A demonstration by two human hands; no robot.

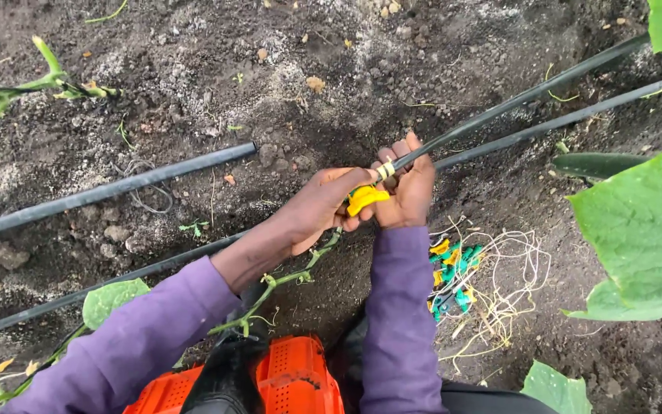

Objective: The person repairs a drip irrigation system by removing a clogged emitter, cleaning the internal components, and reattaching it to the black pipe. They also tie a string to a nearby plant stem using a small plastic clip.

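Observation:
My left hand (322,207) and my right hand (406,188) meet over dark soil, both in purple sleeves. Between them they pinch a yellow plastic clip (365,198). My right hand also grips the end of a black irrigation hose (530,93) that runs up to the right, with pale twine wrapped round the hose end (385,169). A thin green vine stem (285,280) passes under my left wrist.
Two more black hoses (116,186) cross the soil. A pile of yellow and green clips with tangled pale string (453,280) lies by my right forearm. An orange slotted crate (293,379) sits below. Large green leaves (641,230) hang at the right, a cucumber (595,163) beside them.

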